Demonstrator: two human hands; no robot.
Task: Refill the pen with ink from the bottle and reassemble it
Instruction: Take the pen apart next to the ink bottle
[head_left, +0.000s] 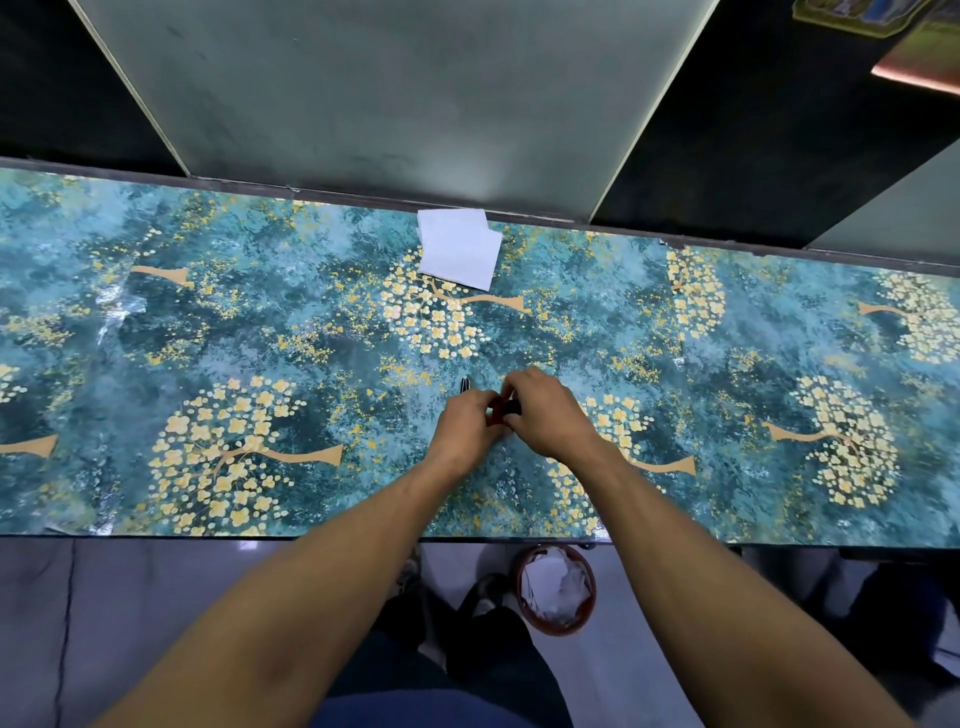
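Meeting just nearside of the white tissue (457, 248) on the desk (156, 364), both hands, left hand (464, 422) and right hand (545, 410), curl around a small dark object (508, 407), largely hidden; pen (465, 385) tip protrudes beyond the left hand.

Small dark ink bottle (506, 409) mostly hidden between both hands, black pen (465, 385) lying just beyond

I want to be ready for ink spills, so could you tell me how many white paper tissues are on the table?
2 tissues, overlapping at the table's far edge, the upper one partly covering the lower; more could be hidden underneath.
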